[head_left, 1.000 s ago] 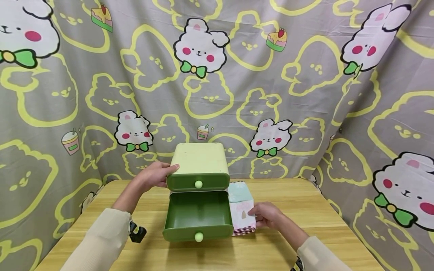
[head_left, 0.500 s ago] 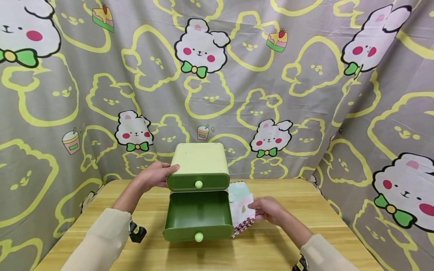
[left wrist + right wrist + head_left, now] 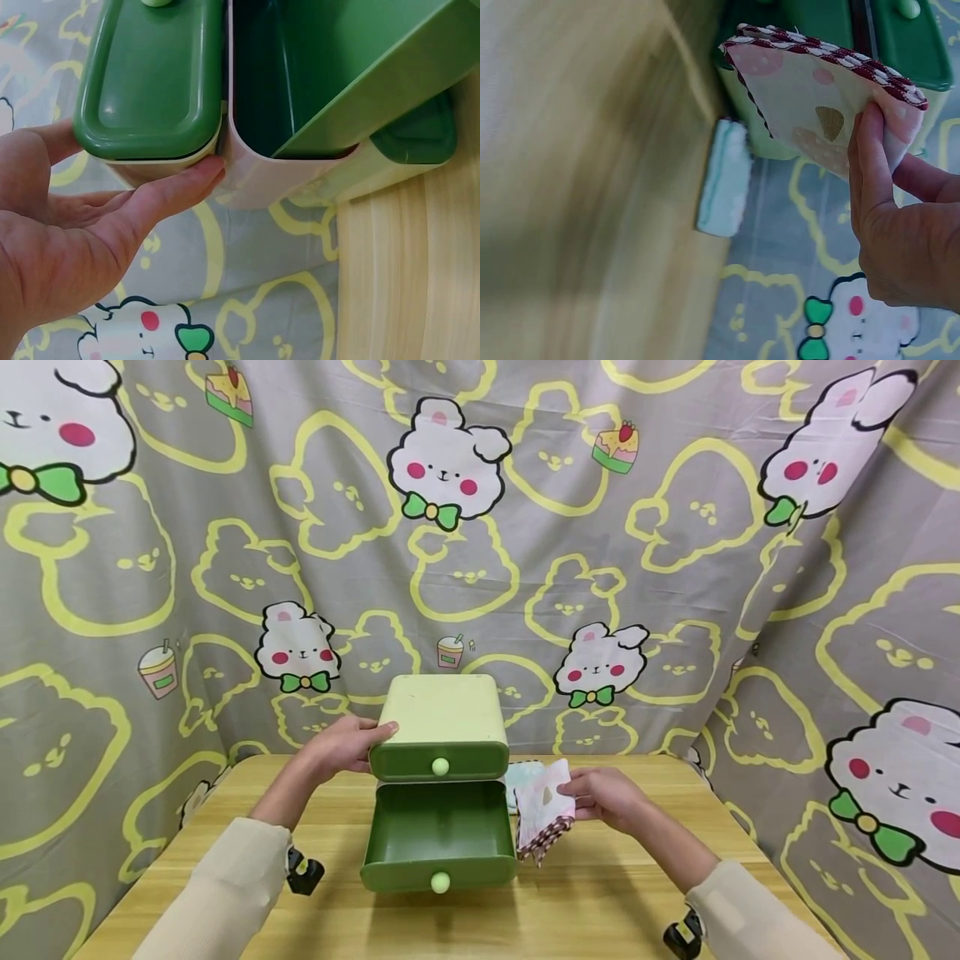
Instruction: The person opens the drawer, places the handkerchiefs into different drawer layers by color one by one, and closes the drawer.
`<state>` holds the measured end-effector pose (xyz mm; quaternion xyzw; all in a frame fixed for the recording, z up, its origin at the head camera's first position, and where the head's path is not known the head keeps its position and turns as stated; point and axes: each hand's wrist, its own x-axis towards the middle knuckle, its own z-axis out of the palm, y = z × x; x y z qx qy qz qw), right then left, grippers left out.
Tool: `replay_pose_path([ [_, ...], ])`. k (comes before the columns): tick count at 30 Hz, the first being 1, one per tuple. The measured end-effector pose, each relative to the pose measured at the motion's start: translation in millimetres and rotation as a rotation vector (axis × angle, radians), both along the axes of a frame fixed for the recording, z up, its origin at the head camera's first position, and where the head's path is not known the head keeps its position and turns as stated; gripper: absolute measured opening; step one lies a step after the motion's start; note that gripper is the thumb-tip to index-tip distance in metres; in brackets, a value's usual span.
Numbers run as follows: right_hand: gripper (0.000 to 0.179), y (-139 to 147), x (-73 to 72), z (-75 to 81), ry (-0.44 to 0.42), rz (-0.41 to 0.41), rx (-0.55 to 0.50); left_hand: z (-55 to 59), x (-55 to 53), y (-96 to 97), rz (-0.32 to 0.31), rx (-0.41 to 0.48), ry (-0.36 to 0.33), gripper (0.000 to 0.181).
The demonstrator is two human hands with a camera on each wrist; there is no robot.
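A small cabinet (image 3: 442,710) with a cream top and green drawers stands on the table. Its middle drawer (image 3: 438,875) is pulled out, with a bare green inside. My left hand (image 3: 345,745) holds the cabinet's upper left corner, thumb on top and fingers along the side. To the right of the cabinet, my right hand (image 3: 607,795) pinches a folded cloth (image 3: 546,814) by its right edge. This cloth is white and pink with a brown patch and dark red checked trim. It hangs tilted beside the drawer. Behind it lies a light blue folded cloth (image 3: 726,180) on the table.
The wooden table (image 3: 630,893) extends around the cabinet. A grey curtain (image 3: 480,568) printed with rabbits hangs behind and along both sides. A lower drawer front (image 3: 420,135) shows under the open drawer in the left wrist view.
My right hand has lifted the white and pink cloth from the table, moving it up and slightly right. More of the table beneath shows. The left hand and cabinet stay put.
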<state>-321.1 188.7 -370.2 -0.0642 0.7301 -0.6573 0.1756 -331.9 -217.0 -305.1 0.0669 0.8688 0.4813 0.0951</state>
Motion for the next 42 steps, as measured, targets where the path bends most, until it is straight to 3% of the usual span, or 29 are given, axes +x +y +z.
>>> replay_pose_path([
  [7, 0.053, -0.7, 6.0, 29.1, 0.039, 0.022, 0.029, 0.7, 0.0, 0.1, 0.001, 0.002, -0.001, 0.062],
  [14, 0.021, -5.8, 15.3, 50.3, 0.062, 0.088, 0.005, 0.9, 0.6, 0.3, 0.001, -0.003, -0.002, 0.061],
  [21, 0.025, -16.2, 22.9, 63.7, 0.070, 0.136, -0.007, 0.9, 1.0, -0.1, 0.003, -0.003, -0.002, 0.062],
  [29, 0.012, -40.8, 29.3, 69.5, 0.054, 0.154, -0.027, 1.1, 1.3, 0.8, 0.008, -0.011, -0.002, 0.064],
  [42, 0.014, -92.3, 33.1, 64.5, 0.016, 0.211, -0.095, 1.7, 3.1, 0.9, 0.012, -0.010, -0.004, 0.066],
])
